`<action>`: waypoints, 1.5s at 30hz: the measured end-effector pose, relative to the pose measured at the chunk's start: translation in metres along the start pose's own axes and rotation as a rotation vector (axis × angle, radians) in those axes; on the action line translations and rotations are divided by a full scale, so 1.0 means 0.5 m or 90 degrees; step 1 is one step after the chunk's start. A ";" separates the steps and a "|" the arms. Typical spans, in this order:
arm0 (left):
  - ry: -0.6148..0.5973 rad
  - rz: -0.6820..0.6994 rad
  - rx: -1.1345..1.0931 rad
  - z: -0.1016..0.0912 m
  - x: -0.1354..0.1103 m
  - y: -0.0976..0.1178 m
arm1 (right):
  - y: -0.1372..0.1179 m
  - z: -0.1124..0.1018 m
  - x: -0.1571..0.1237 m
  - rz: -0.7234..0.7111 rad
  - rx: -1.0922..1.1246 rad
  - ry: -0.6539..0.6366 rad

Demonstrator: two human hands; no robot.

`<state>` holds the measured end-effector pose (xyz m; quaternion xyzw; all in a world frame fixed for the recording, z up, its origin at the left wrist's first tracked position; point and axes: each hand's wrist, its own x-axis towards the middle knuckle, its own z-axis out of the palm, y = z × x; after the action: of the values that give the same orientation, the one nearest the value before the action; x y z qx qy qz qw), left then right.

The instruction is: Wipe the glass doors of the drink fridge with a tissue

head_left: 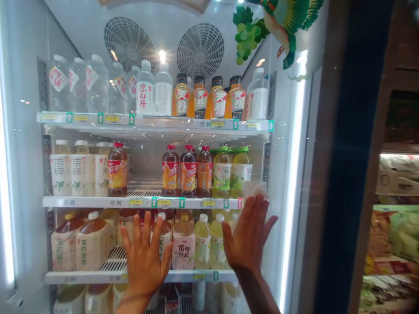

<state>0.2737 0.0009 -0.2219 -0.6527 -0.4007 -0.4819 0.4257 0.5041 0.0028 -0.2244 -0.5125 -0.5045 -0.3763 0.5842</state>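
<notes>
My left hand (145, 257) is raised with its fingers spread, palm toward the glass door of a drinks fridge. No object shows in it. My right hand (248, 233) is up on the right side of the door, fingers stretched upward. A pale, see-through patch (254, 189) lies at its fingertips; I cannot tell whether it is a thin wipe, a sticker or a reflection. Beyond the left hand stands a pink-labelled bottle (183, 248). Between the hands are pale yellow bottles (202, 242) with white caps. Whether either palm touches the glass is unclear.
Behind the glass, the top shelf (157, 122) bears water bottles and orange drinks (199, 98). Red-capped tea bottles (170, 172) and green-capped ones (222, 172) stand on the middle shelf. Bird decoration (284, 26) marks the upper right. Packaged goods (397, 231) fill shelves farther right.
</notes>
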 end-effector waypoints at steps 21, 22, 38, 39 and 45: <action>-0.076 -0.101 0.023 -0.065 -0.159 -0.144 | -0.186 0.034 -0.073 -0.261 0.067 -0.084; -0.071 -0.108 0.029 -0.070 -0.159 -0.163 | -0.199 0.038 -0.072 -0.232 0.062 -0.067; -0.058 -0.127 0.039 -0.151 -0.162 -0.435 | -0.451 0.102 -0.090 -0.549 0.077 -0.164; -0.059 -0.121 0.035 -0.153 -0.167 -0.450 | -0.464 0.109 -0.116 -0.593 0.090 -0.165; -0.054 -0.096 -0.008 -0.169 -0.167 -0.518 | -0.547 0.139 -0.057 -0.584 0.035 -0.171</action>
<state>-0.0104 -0.0059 -0.2443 -0.6432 -0.4634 -0.4869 0.3666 0.2224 0.0161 -0.1944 -0.2652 -0.7594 -0.5122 0.3011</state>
